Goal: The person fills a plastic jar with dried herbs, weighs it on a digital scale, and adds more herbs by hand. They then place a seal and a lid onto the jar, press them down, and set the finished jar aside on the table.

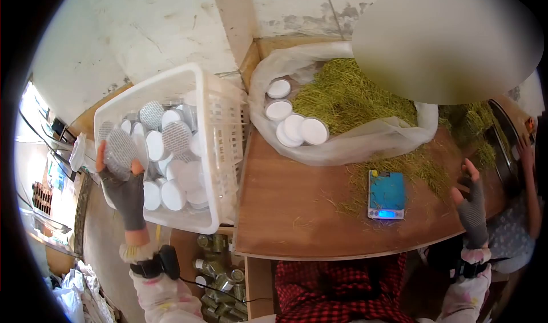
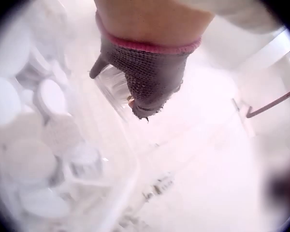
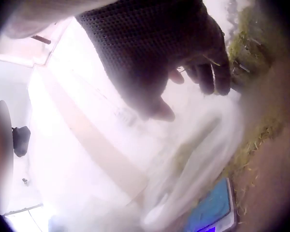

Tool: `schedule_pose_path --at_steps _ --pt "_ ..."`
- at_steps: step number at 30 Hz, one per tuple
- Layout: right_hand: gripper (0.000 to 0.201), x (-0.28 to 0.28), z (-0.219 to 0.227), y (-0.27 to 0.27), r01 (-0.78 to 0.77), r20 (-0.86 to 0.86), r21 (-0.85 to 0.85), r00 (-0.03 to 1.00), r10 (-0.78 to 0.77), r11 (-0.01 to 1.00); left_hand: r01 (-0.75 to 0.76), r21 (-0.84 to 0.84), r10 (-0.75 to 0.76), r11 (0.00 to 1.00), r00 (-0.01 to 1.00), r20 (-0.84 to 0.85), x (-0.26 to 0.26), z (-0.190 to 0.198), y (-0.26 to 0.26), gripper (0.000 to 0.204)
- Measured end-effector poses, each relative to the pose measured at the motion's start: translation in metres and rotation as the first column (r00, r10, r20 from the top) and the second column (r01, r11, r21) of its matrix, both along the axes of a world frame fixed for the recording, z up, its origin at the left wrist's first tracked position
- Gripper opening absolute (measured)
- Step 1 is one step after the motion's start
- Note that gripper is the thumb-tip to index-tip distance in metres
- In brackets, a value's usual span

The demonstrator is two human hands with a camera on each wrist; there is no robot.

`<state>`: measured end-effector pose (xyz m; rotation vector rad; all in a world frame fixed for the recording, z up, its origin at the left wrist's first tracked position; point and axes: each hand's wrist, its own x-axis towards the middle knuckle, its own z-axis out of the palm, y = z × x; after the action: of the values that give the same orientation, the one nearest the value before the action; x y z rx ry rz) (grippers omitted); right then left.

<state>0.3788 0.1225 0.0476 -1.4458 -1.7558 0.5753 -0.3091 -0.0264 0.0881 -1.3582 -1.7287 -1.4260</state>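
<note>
My left hand (image 1: pixel 119 160), in a grey fingerless glove, grips a clear round jar (image 1: pixel 121 147) with a dotted foil top at the left rim of a white plastic basket (image 1: pixel 220 117). The left wrist view shows the same hand (image 2: pixel 135 99) curled round the clear jar (image 2: pixel 113 84) above the basket. The basket holds several jars with white lids (image 1: pixel 171 194). My right hand (image 1: pixel 464 182), also gloved, hovers over the right end of the wooden table (image 1: pixel 297 209) with relaxed fingers (image 3: pixel 208 77) and holds nothing. It is nearest to the loose dried grass (image 1: pixel 422 169).
A small blue scale (image 1: pixel 386 195) sits on the table, its display lit. Behind it a white bag (image 1: pixel 342 146) holds dried grass (image 1: pixel 348 94) and white-lidded jars (image 1: pixel 297 126). Another person's arm (image 1: pixel 530 180) is at the far right. Metal cans (image 1: pixel 220 269) lie below the table.
</note>
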Motion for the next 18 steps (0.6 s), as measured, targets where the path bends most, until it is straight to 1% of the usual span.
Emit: schedule_pose_path --at_steps 1,2,4,5,6,7,8,9,11,13,14,15,16,17,18 --pt "0.077 0.004 -0.007 0.0 0.006 0.001 -0.004 1.0 -0.006 1.0 0.101 0.062 -0.105 0.993 0.993 0.062 0.026 0.01 0.003 0.078" --pt "0.077 0.009 -0.014 0.001 -0.015 -0.001 -0.009 1.0 0.015 1.0 0.107 0.058 -0.111 0.993 0.992 0.064 0.056 0.017 0.006 0.078" --pt "0.075 0.016 -0.026 -0.002 -0.054 -0.001 -0.018 0.999 0.054 0.998 0.163 -0.019 -0.164 0.986 0.986 -0.031 0.11 0.024 0.017 0.08" --pt "0.075 0.017 -0.029 -0.004 -0.042 0.0 -0.021 0.999 0.042 0.999 0.185 -0.053 -0.191 0.981 0.973 -0.133 0.125 0.014 0.029 0.081" --pt "0.074 0.017 -0.032 -0.006 -0.037 0.028 -0.051 0.999 0.038 0.998 0.299 -0.08 -0.306 0.951 0.946 -0.108 0.152 0.006 0.043 0.08" --pt "0.074 0.017 -0.034 -0.009 -0.028 0.055 -0.082 0.998 0.033 0.996 0.376 -0.117 -0.384 0.919 0.922 -0.054 0.173 -0.007 0.06 0.079" --pt "0.072 0.018 -0.035 -0.013 -0.017 0.061 -0.096 0.998 0.023 0.995 0.425 -0.169 -0.439 0.889 0.897 -0.053 0.194 -0.014 0.078 0.078" --pt "0.072 0.025 -0.036 -0.015 -0.002 0.06 -0.099 0.998 0.008 0.995 0.499 -0.192 -0.51 0.845 0.86 -0.013 0.207 -0.025 0.1 0.075" --pt "0.071 0.039 -0.042 -0.021 -0.043 0.15 -0.089 0.987 0.056 0.995 0.525 -0.221 -0.544 0.822 0.839 -0.028 0.22 -0.053 0.148 0.073" --pt "0.07 0.056 -0.052 -0.024 -0.024 0.153 -0.089 0.987 0.038 0.996 0.555 -0.264 -0.58 0.789 0.814 -0.022 0.224 -0.072 0.19 0.074" --pt "0.07 0.064 -0.057 -0.027 -0.021 0.116 -0.086 0.993 0.031 0.996 0.576 -0.259 -0.602 0.775 0.798 -0.025 0.223 -0.078 0.201 0.074" --pt "0.071 0.077 -0.059 -0.033 0.002 0.09 -0.078 0.996 0.005 0.997 0.512 -0.328 -0.566 0.794 0.819 -0.092 0.218 -0.083 0.216 0.074" --pt "0.071 0.088 -0.061 -0.037 0.064 0.113 -0.069 0.992 -0.056 0.996 0.456 -0.383 -0.543 0.803 0.826 -0.154 0.216 -0.093 0.236 0.074" --pt "0.071 0.095 -0.065 -0.039 0.071 0.112 -0.083 0.992 -0.061 0.994 0.426 -0.434 -0.557 0.794 0.796 -0.238 0.205 -0.111 0.253 0.073" --pt "0.072 0.106 -0.069 -0.041 0.082 0.108 -0.097 0.992 -0.071 0.992 0.413 -0.548 -0.59 0.727 0.784 -0.192 0.195 -0.126 0.267 0.073"
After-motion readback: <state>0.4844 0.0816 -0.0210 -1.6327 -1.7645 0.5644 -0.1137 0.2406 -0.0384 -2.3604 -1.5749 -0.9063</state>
